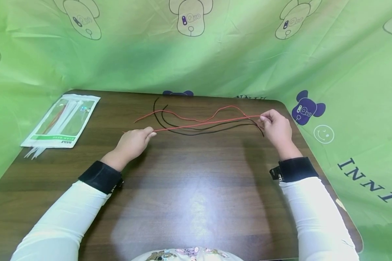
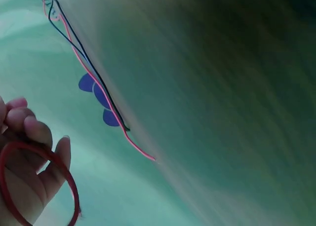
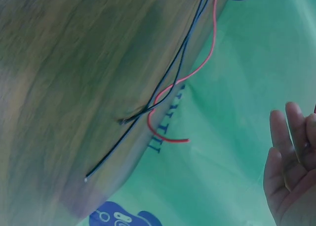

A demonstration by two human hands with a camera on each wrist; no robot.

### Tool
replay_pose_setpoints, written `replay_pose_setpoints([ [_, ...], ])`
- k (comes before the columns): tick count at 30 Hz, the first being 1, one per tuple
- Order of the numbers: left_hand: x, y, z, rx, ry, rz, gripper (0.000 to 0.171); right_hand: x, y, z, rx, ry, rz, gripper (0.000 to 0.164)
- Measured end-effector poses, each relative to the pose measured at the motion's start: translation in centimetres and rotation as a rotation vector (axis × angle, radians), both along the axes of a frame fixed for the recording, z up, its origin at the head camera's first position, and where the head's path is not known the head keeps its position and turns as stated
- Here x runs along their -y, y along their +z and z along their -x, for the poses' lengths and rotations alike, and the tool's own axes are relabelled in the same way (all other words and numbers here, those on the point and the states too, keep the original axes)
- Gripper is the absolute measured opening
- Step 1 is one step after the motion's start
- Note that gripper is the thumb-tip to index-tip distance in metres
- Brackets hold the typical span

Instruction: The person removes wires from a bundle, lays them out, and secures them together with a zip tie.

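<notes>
A red wire (image 1: 189,126) stretches nearly straight between my two hands above the table. My left hand (image 1: 132,143) pinches it on the left, and a short end shows past the knuckles. At the right, the thumb and fingertips of my right hand (image 1: 277,128) pinch the other end. In the left wrist view a red wire loop (image 2: 75,191) curves across the palm. Behind the taut wire lie another red wire (image 1: 230,106), wavy, and two curved black wires (image 1: 189,135). Their right ends lie close together, near and partly behind my right fingers.
A clear zip bag (image 1: 71,141) with a green stripe lies at the table's left side. White cable ties (image 1: 39,151) poke from its lower end. The brown wooden table (image 1: 196,170) meets a green printed curtain (image 1: 134,61) at the back and sides.
</notes>
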State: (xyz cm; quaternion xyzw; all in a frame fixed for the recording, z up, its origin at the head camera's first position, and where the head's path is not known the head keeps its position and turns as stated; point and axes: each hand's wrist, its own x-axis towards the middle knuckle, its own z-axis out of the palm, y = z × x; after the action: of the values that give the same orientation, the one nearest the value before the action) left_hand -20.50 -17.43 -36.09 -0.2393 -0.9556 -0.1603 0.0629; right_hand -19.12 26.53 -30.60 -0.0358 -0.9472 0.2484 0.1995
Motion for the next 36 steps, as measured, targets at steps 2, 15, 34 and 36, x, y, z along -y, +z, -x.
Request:
replay_pose_setpoints([
  [2, 0.3, 0.0, 0.1, 0.001, -0.007, 0.018, 0.022, -0.4, -0.1, 0.0, 0.011, -0.004, -0.009, 0.013],
  [15, 3.1, 0.5, 0.5, -0.061, 0.069, 0.013, 0.020, -3.9, 0.0, -0.2, 0.065, 0.011, -0.032, 0.016],
  [34, 3.1, 1.2, 0.7, 0.053, 0.119, 0.075, 0.020, -4.2, 1.6, 0.3, -0.044, -0.066, -0.011, 0.016],
  [36, 3.1, 1.1, 0.7, 0.049, 0.118, 0.075, 0.018, -4.5, 1.7, 0.3, -0.056, -0.095, 0.013, 0.017],
])
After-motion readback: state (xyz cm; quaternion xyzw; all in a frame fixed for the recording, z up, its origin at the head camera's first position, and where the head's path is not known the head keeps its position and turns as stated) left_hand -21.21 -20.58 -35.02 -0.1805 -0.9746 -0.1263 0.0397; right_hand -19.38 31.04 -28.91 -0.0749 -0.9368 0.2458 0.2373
